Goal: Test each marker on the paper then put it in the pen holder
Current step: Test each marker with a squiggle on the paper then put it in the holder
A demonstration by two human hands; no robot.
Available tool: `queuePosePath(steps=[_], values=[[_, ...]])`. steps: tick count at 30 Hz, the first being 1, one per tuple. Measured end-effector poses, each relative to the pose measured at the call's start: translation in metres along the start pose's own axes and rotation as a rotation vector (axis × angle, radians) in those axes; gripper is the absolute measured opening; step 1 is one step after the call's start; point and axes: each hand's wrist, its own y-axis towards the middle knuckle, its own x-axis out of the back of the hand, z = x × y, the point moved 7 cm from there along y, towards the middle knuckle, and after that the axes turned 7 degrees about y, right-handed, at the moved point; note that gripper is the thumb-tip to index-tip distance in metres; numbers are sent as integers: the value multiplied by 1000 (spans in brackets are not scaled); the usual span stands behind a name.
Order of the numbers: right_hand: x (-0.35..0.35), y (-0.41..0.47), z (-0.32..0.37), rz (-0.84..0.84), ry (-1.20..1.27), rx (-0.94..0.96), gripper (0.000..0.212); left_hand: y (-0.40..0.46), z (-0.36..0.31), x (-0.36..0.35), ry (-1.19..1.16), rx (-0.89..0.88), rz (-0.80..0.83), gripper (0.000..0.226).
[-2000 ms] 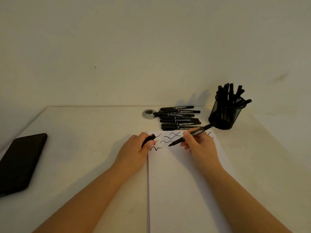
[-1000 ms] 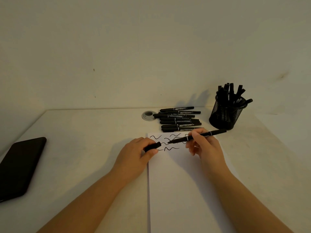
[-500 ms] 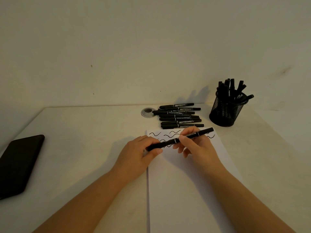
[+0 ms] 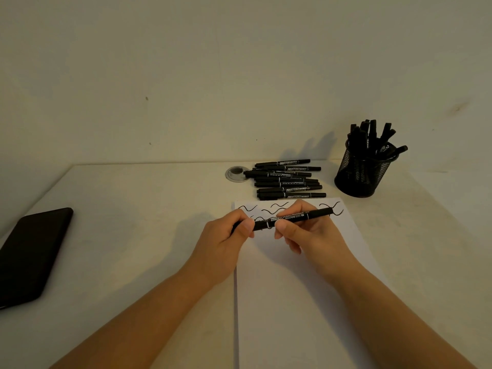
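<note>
Both your left hand (image 4: 226, 237) and right hand (image 4: 306, 233) grip the black marker (image 4: 290, 219) over the white paper (image 4: 292, 302); a half-seated cap could dry it in the black mesh pen holder (image 4: 359, 177).

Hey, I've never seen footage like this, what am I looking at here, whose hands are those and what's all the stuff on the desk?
There is no machine here. A person wears a camera on the head, looking down at their own bare hands. The left hand and right hand both hold one black marker over a white paper marked with wavy test lines. Behind it lies a pile of markers, apparently still to test. The mesh pen holder to the right stands full of markers. A dark phone lies far left on the table.
</note>
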Motion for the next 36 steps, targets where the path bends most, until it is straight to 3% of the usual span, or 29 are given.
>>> queuePosePath(steps=[12, 16, 18, 20, 22, 25, 32, 36], values=[[-1, 2, -5, 8, -42, -52, 14, 3, 3, 5, 90, 27, 52, 29], [25, 8, -11, -228, 41, -81, 15, 6, 7, 10, 187, 66, -16, 29], [40, 8, -1, -341, -127, 37, 15, 5, 9, 13, 250, 98, -31, 28], [38, 5, 16, -360, -541, 209, 14, 5, 8, 12, 343, 119, -35, 27], [18, 1, 29, -297, -888, 437, 7, 8, 1, 9, 433, 115, -49, 27], [-14, -6, 38, -191, -1190, 680, 11, 13, -16, 5, 562, 74, -70, 30], [-6, -4, 49, -9, -1380, 771, 18, 30, -43, -6, 620, 32, -13, 34], [13, 1, 64, -39, -1405, 762, 18, 42, -67, -15, 690, -92, -65, 40]])
